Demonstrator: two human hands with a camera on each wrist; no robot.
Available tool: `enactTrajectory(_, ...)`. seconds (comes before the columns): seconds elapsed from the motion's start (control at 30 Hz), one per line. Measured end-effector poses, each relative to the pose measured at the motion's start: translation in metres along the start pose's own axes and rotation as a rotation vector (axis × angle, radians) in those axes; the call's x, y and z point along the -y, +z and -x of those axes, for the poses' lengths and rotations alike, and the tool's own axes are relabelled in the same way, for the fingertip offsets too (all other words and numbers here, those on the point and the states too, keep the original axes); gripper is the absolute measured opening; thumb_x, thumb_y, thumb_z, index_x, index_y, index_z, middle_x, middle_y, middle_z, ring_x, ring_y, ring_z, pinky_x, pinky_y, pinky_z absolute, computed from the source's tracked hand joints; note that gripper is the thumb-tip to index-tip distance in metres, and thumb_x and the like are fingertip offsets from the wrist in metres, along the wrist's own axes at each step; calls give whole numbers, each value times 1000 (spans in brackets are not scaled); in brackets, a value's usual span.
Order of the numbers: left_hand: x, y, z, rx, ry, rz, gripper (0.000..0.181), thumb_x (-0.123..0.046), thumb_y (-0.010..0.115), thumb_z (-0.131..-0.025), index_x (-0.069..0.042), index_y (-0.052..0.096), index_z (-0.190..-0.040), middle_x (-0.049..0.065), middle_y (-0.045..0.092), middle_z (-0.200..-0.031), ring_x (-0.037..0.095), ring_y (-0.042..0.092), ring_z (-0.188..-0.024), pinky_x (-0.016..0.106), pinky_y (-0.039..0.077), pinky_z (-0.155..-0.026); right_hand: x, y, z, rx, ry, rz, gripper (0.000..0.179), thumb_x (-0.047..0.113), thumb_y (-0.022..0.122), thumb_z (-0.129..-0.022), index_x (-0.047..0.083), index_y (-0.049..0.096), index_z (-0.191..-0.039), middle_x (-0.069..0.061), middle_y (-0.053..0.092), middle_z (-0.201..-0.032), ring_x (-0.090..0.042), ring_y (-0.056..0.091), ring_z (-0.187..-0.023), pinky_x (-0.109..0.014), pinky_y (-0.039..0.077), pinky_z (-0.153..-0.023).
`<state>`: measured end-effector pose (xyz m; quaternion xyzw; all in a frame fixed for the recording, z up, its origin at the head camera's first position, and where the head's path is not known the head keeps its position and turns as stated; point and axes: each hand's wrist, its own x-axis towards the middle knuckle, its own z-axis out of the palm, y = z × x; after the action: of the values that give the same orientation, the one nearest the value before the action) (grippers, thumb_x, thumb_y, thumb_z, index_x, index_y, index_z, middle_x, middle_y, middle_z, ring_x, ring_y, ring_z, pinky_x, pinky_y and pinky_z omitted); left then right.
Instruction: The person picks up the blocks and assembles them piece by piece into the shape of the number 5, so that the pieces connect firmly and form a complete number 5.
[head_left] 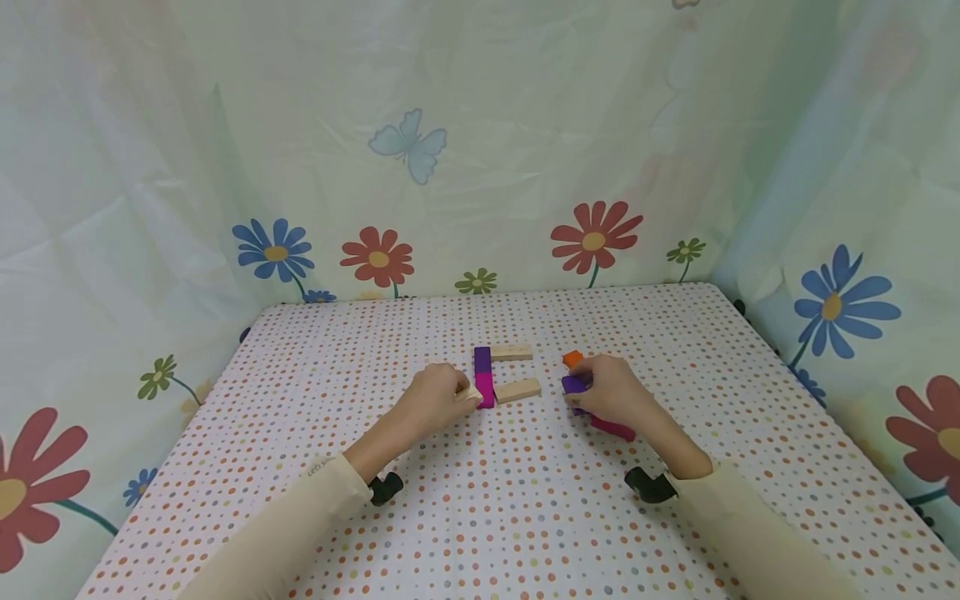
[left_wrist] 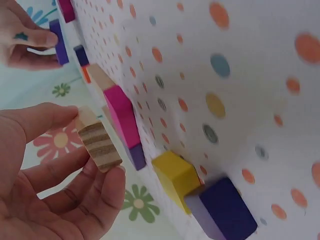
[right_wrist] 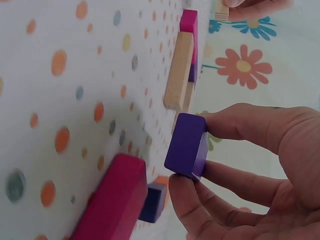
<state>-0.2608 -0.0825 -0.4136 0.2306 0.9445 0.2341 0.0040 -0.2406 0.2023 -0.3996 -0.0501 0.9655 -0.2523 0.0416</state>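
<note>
My left hand (head_left: 429, 402) pinches a plain wooden block (left_wrist: 99, 142) between thumb and fingertips, at the left of a row of two blocks. That row is a magenta block (head_left: 485, 390) end to end with a purple block (head_left: 482, 360). Two plain wooden blocks, a far one (head_left: 512, 352) and a nearer one (head_left: 517, 390), stretch rightward from the row. On the right, my right hand (head_left: 611, 388) holds another purple block (right_wrist: 185, 142) by thumb and fingers. Below it lies a dark pink block (right_wrist: 114, 200), with a dark blue block (right_wrist: 153, 202) and an orange block (head_left: 573, 358) beyond.
The left wrist view also shows a yellow block (left_wrist: 175, 177) beside a dark blue-purple block (left_wrist: 225, 210), near the left hand. A dotted cloth (head_left: 480, 517) covers the table. Flower-printed curtains (head_left: 480, 208) hang behind it and along both sides.
</note>
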Motion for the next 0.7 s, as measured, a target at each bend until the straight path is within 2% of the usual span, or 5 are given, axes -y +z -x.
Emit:
enactTrajectory(0.1,-5,3,4,35,25,2,23,-26,76,-96,-6,77,-85,-3,58,-73,7,43,-62,21,36,-56,2,7,0,19,-18,-2,47,13,84,-89,-8,70,-128,-27,73,-125,-38,71,-110,-51,61,-94)
enactTrajectory(0.3,-14,8,12,102,26,48,21,-26,78,-95,-5,78,-90,0,62,-81,8,48,-64,21,40,-55,7,19,1,34,-30,-7,43,13,86,-86,-6,73,-123,-23,75,-118,-31,73,-100,-42,63,-83)
enactTrajectory(0.47,-15,16,15,157,73,23,20,-25,78,-95,-5,81,-96,-1,64,-80,5,47,-62,19,39,-55,7,25,2,34,-25,0,42,12,87,-85,-6,74,-121,-22,77,-115,-32,73,-102,-45,63,-86)
enactTrajectory(0.7,-11,20,17,168,85,17,22,-23,78,-94,-3,82,-101,3,71,-90,5,51,-69,18,43,-59,6,29,2,26,-8,23,44,18,89,-85,-4,75,-121,-20,77,-118,-33,72,-106,-47,63,-90)
